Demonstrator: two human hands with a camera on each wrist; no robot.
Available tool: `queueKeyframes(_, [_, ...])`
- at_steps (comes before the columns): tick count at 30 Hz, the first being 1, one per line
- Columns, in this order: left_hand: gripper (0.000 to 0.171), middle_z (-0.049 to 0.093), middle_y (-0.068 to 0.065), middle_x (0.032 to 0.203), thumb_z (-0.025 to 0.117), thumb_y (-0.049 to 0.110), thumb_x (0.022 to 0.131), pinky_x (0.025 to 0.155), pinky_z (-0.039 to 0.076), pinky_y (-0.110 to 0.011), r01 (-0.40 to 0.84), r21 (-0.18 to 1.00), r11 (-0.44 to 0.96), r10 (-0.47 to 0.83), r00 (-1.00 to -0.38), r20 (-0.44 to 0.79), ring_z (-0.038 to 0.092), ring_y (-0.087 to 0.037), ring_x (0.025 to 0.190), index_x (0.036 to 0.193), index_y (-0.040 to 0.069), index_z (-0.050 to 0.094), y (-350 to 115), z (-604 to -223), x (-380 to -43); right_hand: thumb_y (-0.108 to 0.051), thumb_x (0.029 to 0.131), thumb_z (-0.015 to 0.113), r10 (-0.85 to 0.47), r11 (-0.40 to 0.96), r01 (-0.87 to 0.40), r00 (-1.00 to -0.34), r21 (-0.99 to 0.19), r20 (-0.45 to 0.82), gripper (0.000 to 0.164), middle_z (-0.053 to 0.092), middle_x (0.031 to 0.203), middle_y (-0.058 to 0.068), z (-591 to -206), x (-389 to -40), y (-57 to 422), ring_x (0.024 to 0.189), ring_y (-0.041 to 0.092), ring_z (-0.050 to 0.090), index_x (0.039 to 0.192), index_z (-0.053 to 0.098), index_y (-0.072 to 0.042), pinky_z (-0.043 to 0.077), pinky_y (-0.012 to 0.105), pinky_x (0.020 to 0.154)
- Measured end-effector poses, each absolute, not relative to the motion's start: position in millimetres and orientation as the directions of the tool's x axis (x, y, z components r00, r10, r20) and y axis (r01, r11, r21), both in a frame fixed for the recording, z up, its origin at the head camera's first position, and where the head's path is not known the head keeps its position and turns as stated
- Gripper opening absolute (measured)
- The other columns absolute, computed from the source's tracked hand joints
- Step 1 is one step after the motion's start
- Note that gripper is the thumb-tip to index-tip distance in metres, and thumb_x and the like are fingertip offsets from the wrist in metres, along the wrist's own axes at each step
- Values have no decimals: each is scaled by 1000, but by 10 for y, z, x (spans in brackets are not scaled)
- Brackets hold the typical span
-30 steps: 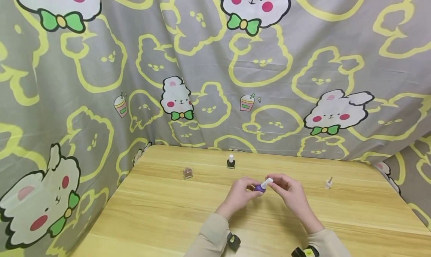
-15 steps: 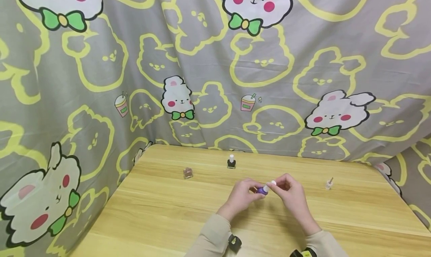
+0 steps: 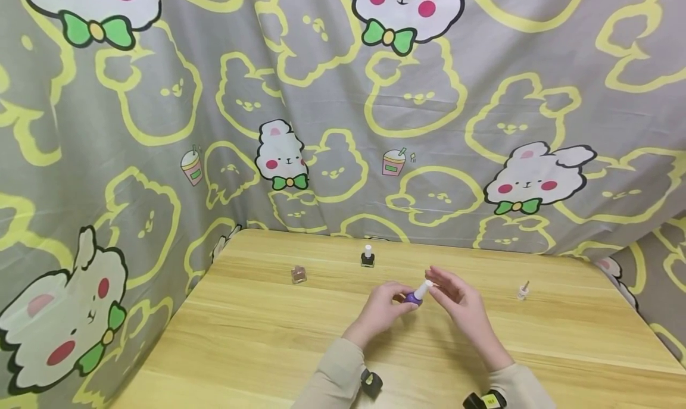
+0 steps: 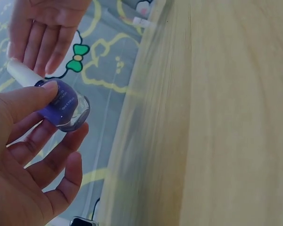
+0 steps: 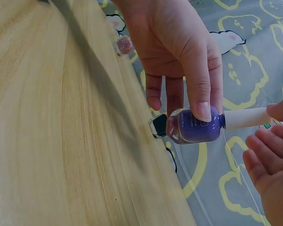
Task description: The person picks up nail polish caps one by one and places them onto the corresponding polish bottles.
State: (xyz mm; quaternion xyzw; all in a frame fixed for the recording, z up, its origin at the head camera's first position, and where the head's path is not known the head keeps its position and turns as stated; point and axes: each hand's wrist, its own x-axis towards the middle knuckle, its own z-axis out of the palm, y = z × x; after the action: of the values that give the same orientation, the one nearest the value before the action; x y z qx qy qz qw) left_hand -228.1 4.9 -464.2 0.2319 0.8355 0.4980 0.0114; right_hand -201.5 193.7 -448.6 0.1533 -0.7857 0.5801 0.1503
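My left hand [image 3: 377,311] pinches a purple nail polish bottle [image 3: 412,299] between thumb and fingers, above the table. The bottle tilts, and its long white cap [image 3: 423,289] points up and to the right. A narrow purple neck shows between bottle and cap in the right wrist view. My right hand [image 3: 465,308] is at the cap's end, its thumb [image 5: 279,112] touching the tip. Its other fingers [image 4: 47,44] are extended and apart from the bottle in the left wrist view.
A black nail polish bottle [image 3: 367,258] with a white cap stands near the table's back edge. Left of it is a small pinkish bottle [image 3: 298,274]. A small whitish container [image 3: 523,291] with a thin stem stands at the right. A patterned curtain [image 3: 332,111] hangs behind the wooden table [image 3: 257,337].
My right hand's fingers gripped the cap half a second ago and have now spread upward from it. The bottle has shifted slightly up and left in my left hand.
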Motion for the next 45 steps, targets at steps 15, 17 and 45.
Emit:
queueKeyframes(15, [26, 71, -3, 107, 72, 18, 87, 80, 50, -15, 416, 818, 397, 431, -872, 234, 64, -5, 90, 111, 10, 72, 70, -4635, -2270, -9, 93, 64, -68, 342, -378, -923, -860, 378, 23, 72, 107, 19, -4453, -1978, 1936, 91, -7, 63, 115, 67, 0, 52, 12, 79])
queueKeyframes(17, [27, 71, -3, 107, 72, 19, 87, 79, 50, -14, 418, 812, 407, 430, -872, 233, 63, -4, 89, 112, 10, 72, 78, -4633, -2266, -8, 92, 65, -43, 344, -370, -924, -863, 380, 20, 72, 101, 16, -4458, -1979, 1930, 86, -5, 63, 111, 67, 0, 53, 13, 76])
queueKeyframes(45, [25, 72, -4, 107, 71, 20, 89, 76, 49, -14, 403, 808, 430, 412, -884, 222, 65, -6, 90, 111, 9, 72, 89, -4595, -2243, -12, 97, 59, -57, 289, -392, -918, -873, 393, 36, 63, 125, 26, -4511, -2020, 1960, 107, -12, 57, 130, 56, 2, 46, 6, 89])
